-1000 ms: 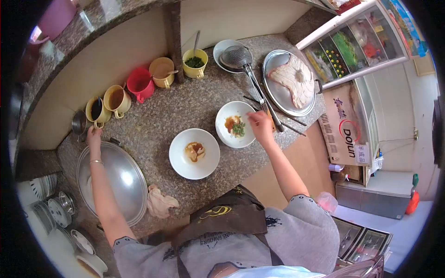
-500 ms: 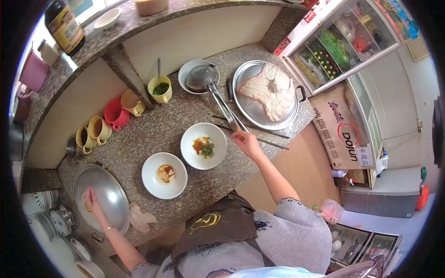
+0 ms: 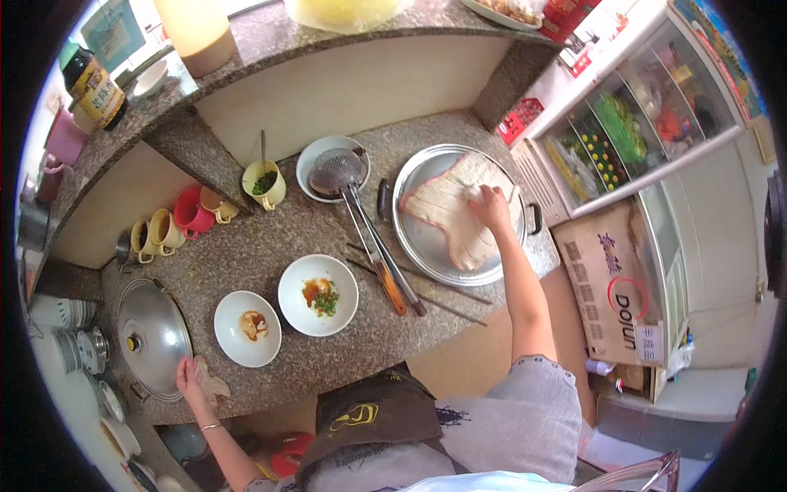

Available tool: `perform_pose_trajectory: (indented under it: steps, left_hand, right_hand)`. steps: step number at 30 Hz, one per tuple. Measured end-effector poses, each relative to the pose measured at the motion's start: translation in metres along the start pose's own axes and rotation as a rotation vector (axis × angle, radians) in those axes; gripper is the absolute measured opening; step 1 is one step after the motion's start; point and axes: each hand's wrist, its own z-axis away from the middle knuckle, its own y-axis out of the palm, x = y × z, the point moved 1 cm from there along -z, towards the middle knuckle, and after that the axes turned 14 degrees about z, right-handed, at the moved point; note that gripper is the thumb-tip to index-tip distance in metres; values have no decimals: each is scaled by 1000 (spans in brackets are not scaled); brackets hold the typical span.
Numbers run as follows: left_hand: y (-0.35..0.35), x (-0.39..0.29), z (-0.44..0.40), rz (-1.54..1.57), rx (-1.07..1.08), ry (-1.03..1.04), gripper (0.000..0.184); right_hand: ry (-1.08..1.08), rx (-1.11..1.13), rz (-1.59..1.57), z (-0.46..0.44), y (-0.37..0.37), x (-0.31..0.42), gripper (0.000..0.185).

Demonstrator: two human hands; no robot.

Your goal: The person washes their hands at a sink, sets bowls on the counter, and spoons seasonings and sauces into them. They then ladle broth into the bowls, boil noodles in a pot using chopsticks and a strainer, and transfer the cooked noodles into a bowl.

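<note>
Got the right hand (image 3: 492,207) at 2 o'clock from the middle of the view, pinching with bunched fingers at the raised bit of a pale cloth (image 3: 459,234). Draped, that cloth, over a round metal pan (image 3: 422,244). Left hand (image 3: 189,377) way down at 8, by the lower right rim of a domed metal lid (image 3: 168,328) and just beside a crumpled beige rag (image 3: 215,385). Loosely bent fingers there, but can't tell whether pressed on the rag or only near. Closer in, also around 8: one white bowl (image 3: 294,307) with brown sauce (image 3: 310,289) and chopped greens (image 3: 327,304), then a second bowl (image 3: 229,340) with just sauce showing. Up at 11, a metal strainer (image 3: 338,168) resting across another bowl (image 3: 316,151), handle pointing toward 5. Around 10, a yellow cup (image 3: 275,194) of more greens.
</note>
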Motion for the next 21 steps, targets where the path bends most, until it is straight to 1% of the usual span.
perform_pose_trajectory:
  steps: [2,4,6,8,10,12,14,16,18,19,20,21]
  left_hand:
    - [0,-4,10,-16,-36,12,34]
    - [-9,-8,16,54,-74,-15,34]
    - [-21,7,11,78,-91,-18,34]
    - [-23,13,16,87,-103,-34,34]
    - [-14,8,26,58,-86,-70,40]
    - [-28,13,26,18,-67,-84,41]
    - [-39,17,25,-15,-35,-96,43]
    - [-49,22,26,88,-124,-107,39]
    - [-51,22,32,70,-115,-127,39]
    - [-50,24,33,74,-116,-123,39]
    - [-51,28,34,70,-108,-138,39]
    - [-53,34,34,73,-126,-153,38]
  right_hand:
    - [-16,-47,-16,-14,-6,0,53]
    - [47,-42,21,-29,-10,-1,56]
    - [39,-27,32,-58,-2,-4,54]
    - [-38,-79,95,-83,7,-5,47]
    - [-14,-54,104,-104,16,-1,45]
    - [-7,-33,137,-119,23,3,46]
    - [10,37,136,-130,20,7,43]
    - [34,70,126,-142,31,-2,61]
    - [-69,42,126,-134,16,-3,64]
    - [-112,-97,106,-122,9,-1,66]
    - [-105,-90,120,-105,-7,1,66]
    - [-149,-127,19,-83,-32,8,66]
